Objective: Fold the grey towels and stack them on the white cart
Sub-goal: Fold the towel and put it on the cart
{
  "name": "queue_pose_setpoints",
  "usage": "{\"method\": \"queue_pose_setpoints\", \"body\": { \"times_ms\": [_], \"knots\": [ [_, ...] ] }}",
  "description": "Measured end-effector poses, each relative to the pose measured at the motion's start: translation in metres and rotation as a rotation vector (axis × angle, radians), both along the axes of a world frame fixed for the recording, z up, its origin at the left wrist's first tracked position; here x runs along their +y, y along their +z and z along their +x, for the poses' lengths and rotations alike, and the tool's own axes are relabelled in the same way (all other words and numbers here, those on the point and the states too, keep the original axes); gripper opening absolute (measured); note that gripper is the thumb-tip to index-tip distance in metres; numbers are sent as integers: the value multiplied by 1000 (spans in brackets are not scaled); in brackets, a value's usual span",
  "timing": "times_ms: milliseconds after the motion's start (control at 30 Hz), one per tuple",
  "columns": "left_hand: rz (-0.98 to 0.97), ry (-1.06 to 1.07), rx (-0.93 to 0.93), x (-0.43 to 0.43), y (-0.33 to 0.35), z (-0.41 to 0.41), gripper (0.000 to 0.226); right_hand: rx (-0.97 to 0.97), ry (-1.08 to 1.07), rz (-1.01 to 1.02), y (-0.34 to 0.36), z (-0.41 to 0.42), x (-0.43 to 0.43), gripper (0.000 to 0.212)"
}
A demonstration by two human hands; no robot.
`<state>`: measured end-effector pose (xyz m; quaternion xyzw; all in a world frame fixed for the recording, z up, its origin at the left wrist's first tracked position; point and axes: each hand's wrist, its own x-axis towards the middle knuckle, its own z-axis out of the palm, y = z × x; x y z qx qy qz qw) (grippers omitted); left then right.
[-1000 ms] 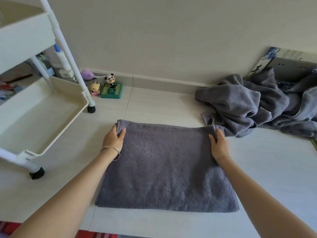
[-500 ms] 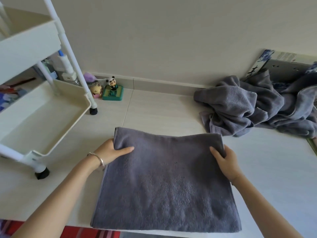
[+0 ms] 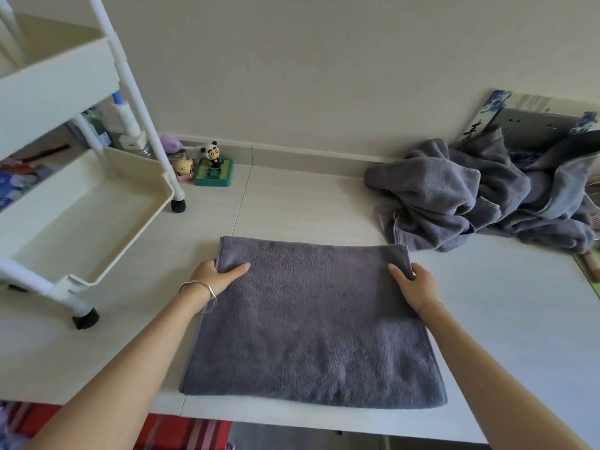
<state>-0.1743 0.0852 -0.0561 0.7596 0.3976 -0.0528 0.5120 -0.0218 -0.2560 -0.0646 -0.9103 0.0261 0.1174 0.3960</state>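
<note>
Left hand point(image 3: 217, 277) and right hand point(image 3: 411, 285) each pinch 1 folded towel point(image 3: 311, 323); heap point(image 3: 480, 196) beyond the grip unfolded, cart point(image 3: 81, 203) bare.

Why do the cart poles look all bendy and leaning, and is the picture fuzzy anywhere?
Head view: the wide lens bows the white cart poles near the edge; soft even daylight, no glare; folded grey towel sharp, both hands gripping it; corners slightly smeared.

One folded towel point(image 3: 311, 323) lies flat in the middle. One heap point(image 3: 480, 203) of grey towels lies far right; their number cannot be told. One cart point(image 3: 81, 203) at left shows two trays. Two hands, left point(image 3: 216, 276) and right point(image 3: 414, 285).
</note>
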Motion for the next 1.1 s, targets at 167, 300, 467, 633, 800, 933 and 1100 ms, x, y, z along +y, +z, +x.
{"method": "queue_pose_setpoints", "body": {
  "times_ms": [167, 300, 467, 633, 800, 933, 1100],
  "knots": [
    [21, -91, 72, -3, 13, -45, 32, 150, 7, 93, 16, -43, -34, 34],
    [-2, -149, 95, -15, 4, -82, 26, 227, 75, -5, 12, -76, -55, 39],
    [74, -25, -77, -36, -3, -90, 29, 101, 39, 34, 9, -90, -50, 27],
    [204, -13, -28, -41, -5, -96, 32, 19, -30, -78, 2, -112, -53, 32],
    [825, -139, -74, -62, 8, -96, 54, -418, 41, -349, 9, -139, -21, 42],
    [861, -529, -119, -117, -7, -77, 56, -439, 439, -360, 1, -159, 53, 51],
    [852, -613, 50, -137, -33, -69, 52, -325, 574, -418, -23, -171, 78, 66]
  ]
}}
